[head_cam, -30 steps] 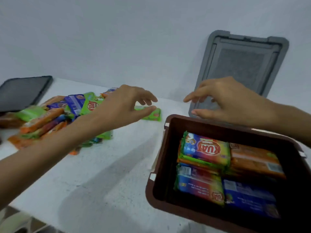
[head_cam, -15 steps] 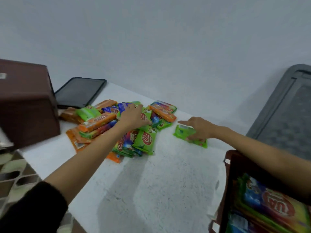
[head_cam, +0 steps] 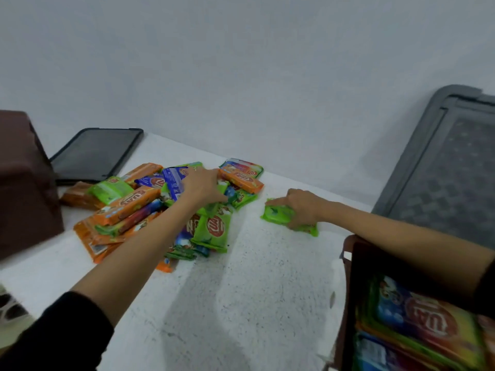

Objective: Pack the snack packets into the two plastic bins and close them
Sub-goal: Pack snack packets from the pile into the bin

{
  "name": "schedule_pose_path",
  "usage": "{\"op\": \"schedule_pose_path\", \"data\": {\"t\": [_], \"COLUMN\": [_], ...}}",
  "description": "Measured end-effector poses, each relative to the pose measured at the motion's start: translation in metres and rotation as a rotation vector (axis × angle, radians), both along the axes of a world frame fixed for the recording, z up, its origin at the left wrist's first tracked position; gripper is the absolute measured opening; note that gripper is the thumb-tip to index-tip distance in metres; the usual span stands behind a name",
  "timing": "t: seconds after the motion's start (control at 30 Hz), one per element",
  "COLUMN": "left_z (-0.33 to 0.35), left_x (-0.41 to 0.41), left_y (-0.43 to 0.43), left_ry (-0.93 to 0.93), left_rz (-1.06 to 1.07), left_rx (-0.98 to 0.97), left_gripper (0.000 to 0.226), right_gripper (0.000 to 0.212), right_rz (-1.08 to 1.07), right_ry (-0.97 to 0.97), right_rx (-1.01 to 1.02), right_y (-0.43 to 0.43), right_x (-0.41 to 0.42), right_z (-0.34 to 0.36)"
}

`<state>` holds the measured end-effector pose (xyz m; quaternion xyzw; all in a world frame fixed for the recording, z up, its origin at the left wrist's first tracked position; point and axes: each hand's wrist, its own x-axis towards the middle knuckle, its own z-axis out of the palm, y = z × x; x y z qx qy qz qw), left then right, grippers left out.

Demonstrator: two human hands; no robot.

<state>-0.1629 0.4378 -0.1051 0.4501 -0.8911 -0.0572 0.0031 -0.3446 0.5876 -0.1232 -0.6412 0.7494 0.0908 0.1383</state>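
A heap of orange, green and blue snack packets (head_cam: pixel 128 204) lies on the white table. My left hand (head_cam: pixel 202 187) rests on top of the heap, fingers curled over a green packet. To its right, apart from the heap, my right hand (head_cam: pixel 302 207) closes on a lone green packet (head_cam: pixel 278 216) lying on the table. At the lower right, a brown bin (head_cam: pixel 348 263) stands open with several packets inside. A second brown bin (head_cam: pixel 24 183) sits at the far left, only its side showing.
A grey bin lid (head_cam: pixel 450 167) leans against the wall at the right. A dark tablet-like lid (head_cam: pixel 96 153) lies flat behind the heap. The white table (head_cam: pixel 241 303) runs up to the grey wall; its front-left edge drops off near my left sleeve.
Both hands left the open bin and reached left and forward. The left hand landed on the heap; the right hand came down on the lone green packet and is now curling around it.
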Motion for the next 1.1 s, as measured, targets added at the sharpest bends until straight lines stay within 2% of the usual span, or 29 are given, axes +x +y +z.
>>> {"op": "schedule_pose_path", "data": {"t": [0.17, 0.3, 0.4, 0.5, 0.57, 0.7, 0.93, 1.03, 1.1], "left_z": [0.020, 0.062, 0.101, 0.131, 0.143, 0.145, 0.106, 0.079, 0.061], "left_x": [0.009, 0.006, -0.001, -0.006, -0.009, -0.012, -0.013, -0.018, -0.022], "left_y": [0.012, 0.031, 0.061, 0.105, 0.140, 0.211, 0.294, 0.316, 0.327], "left_ry": [0.124, 0.239, 0.308, 0.302, 0.286, 0.262, 0.163, 0.031, -0.058], "left_rz": [-0.090, -0.164, -0.295, -0.476, -0.600, -0.865, -1.265, -1.336, -1.354], "left_rx": [0.043, 0.048, 0.047, 0.047, 0.037, 0.038, 0.131, 0.163, 0.137], "left_gripper": [0.059, 0.059, 0.056, 0.066, 0.072, 0.069, 0.069, 0.071, 0.073], "right_gripper": [0.079, 0.077, 0.077, 0.077, 0.076, 0.078, 0.082, 0.078, 0.072], "right_rz": [-0.031, -0.116, -0.158, -0.176, -0.175, -0.215, -0.286, -0.311, -0.289], "right_ry": [0.030, -0.025, -0.042, -0.023, 0.009, -0.014, -0.134, -0.224, -0.192], "right_rx": [-0.158, -0.331, -0.465, -0.525, -0.516, -0.433, -0.302, -0.194, -0.157], "right_y": [0.014, 0.047, 0.091, 0.148, 0.188, 0.264, 0.360, 0.382, 0.387], "right_x": [-0.002, -0.005, -0.006, -0.002, 0.004, 0.022, 0.049, 0.059, 0.064], "right_z": [0.023, 0.068, 0.109, 0.146, 0.164, 0.173, 0.133, 0.110, 0.095]}}
